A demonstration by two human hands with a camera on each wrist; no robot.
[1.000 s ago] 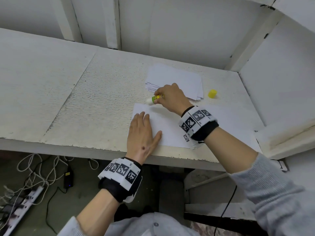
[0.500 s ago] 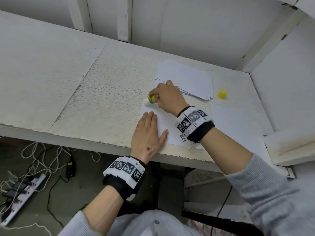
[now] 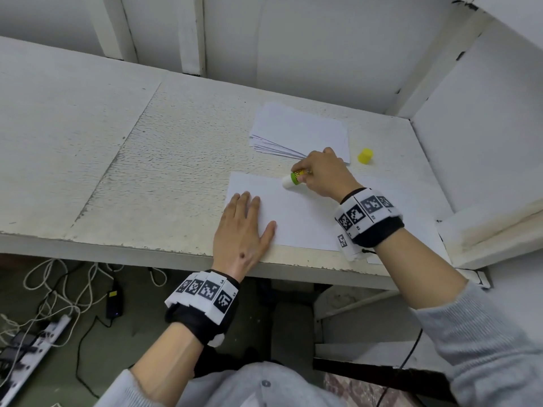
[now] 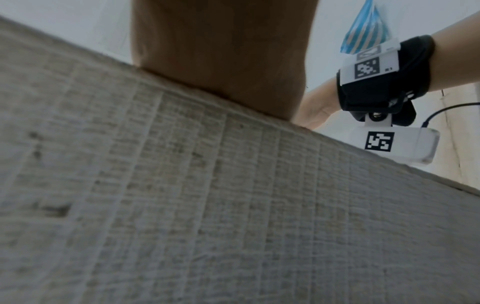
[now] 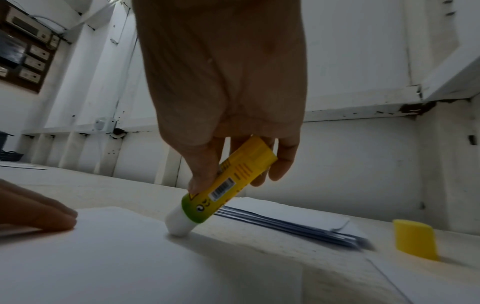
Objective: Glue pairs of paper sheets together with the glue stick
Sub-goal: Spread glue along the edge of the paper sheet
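Observation:
A white paper sheet point(image 3: 296, 212) lies near the table's front edge. My left hand point(image 3: 245, 227) rests flat on its left part, fingers straight. My right hand point(image 3: 323, 174) grips a yellow and green glue stick point(image 3: 295, 178), tilted, with its white tip pressed on the sheet's far edge. In the right wrist view the glue stick point(image 5: 223, 189) touches the sheet point(image 5: 116, 257) with its tip down, and my left fingertips point(image 5: 39, 216) lie at the left. The left wrist view shows mostly the table edge and my palm point(image 4: 221, 51).
A stack of white sheets point(image 3: 299, 133) lies behind the working sheet. The yellow glue cap point(image 3: 365, 156) stands to its right, also the cap point(image 5: 415, 239) in the right wrist view. More paper point(image 3: 417, 207) lies at the right by the side wall. Cables and a power strip point(image 3: 38, 342) lie on the floor.
My right hand has drawn the glue stick rightward along the sheet's far edge, from its left corner toward the middle. My left hand stays flat on the sheet.

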